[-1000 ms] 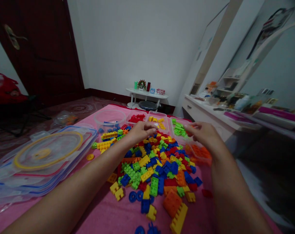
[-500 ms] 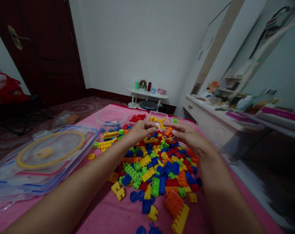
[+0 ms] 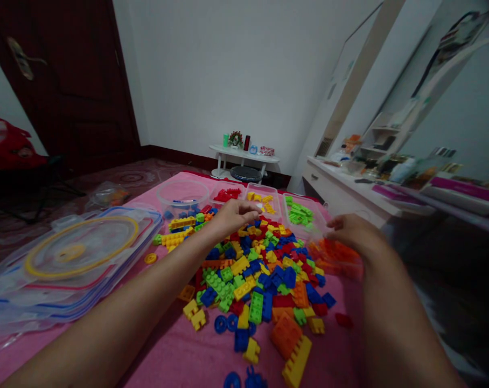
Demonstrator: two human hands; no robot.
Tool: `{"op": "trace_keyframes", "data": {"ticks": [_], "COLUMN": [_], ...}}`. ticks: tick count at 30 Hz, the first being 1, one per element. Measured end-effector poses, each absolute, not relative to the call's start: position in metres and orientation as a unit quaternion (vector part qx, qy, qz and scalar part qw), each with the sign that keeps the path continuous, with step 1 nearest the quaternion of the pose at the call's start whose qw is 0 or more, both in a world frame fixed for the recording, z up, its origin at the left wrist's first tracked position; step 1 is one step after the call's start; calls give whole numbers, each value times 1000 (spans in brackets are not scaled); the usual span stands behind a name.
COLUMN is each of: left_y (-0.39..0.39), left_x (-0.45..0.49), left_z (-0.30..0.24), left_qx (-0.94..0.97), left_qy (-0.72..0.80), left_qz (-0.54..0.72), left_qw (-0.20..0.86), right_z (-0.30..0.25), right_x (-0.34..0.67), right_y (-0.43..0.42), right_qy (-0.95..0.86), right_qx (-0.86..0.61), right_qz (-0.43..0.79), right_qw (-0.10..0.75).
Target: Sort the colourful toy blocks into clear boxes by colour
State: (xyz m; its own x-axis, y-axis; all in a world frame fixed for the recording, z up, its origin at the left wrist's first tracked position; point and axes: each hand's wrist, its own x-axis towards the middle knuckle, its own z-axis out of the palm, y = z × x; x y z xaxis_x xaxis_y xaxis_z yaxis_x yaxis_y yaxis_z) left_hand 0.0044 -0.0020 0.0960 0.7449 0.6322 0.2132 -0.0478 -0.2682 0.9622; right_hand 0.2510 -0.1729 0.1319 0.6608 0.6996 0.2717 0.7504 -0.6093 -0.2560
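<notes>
Head view: the left hand [image 3: 233,214] lies on the far edge of the pile of bricks [image 3: 260,275]. Its fingers are bent and the tips come together on the bricks. I cannot tell if it pinches one brick or only touches them. The right hand [image 3: 349,230] hangs just above the tub of orange bricks [image 3: 337,257], fingers curled down. I cannot tell whether something is inside its grip. This tub stands at the right border of the pile, directly under that hand.

Between the two hands, a little farther away, is the tub of green bricks [image 3: 299,213]. Just behind the left hand stand the tub of yellow bricks [image 3: 263,198] and the tub of red bricks [image 3: 228,195]. Left of them is a round clear tub [image 3: 182,194]. Well to the left of the left hand lies a stack of clear lids [image 3: 67,258]. All rests on a pink cloth [image 3: 188,355].
</notes>
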Motion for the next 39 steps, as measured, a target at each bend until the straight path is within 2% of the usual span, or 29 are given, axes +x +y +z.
{"op": "trace_keyframes", "data": {"ticks": [2,5,8,12,16,21,26,29,33,35,39], "left_y": [-1,1,5,17,30,35,34,37,48,55,69], "left_x": [5,6,4,-10,-33,-47,-52,-56,-59,-59,-60], "left_z": [93,90,93,110,131,143,150,152,145,139,129], "left_qx": [744,759,754,707,659,613,600,579,521,482,407], "left_qy": [195,186,181,205,220,214,192,184,202,217,230], "left_qz": [297,302,317,372,453,497,503,520,535,534,530], "left_qw": [566,547,547,565,558,576,592,600,634,660,707], "right_z": [134,134,130,116,96,83,84,92,105,101,73], "right_x": [246,212,153,67,23,41,88,107,96,82,66], "right_y": [-170,-152,-133,-125,-127,-116,-99,-105,-151,-182,-226], "right_qy": [-398,-470,-635,-794,-874,-848,-750,-702,-715,-783,-912], "right_qx": [-903,-867,-748,-557,-450,-512,-654,-695,-653,-580,-401], "right_qz": [-46,8,67,84,94,39,-12,10,-33,-44,16], "right_qw": [153,165,184,228,159,132,94,156,248,220,88]}}
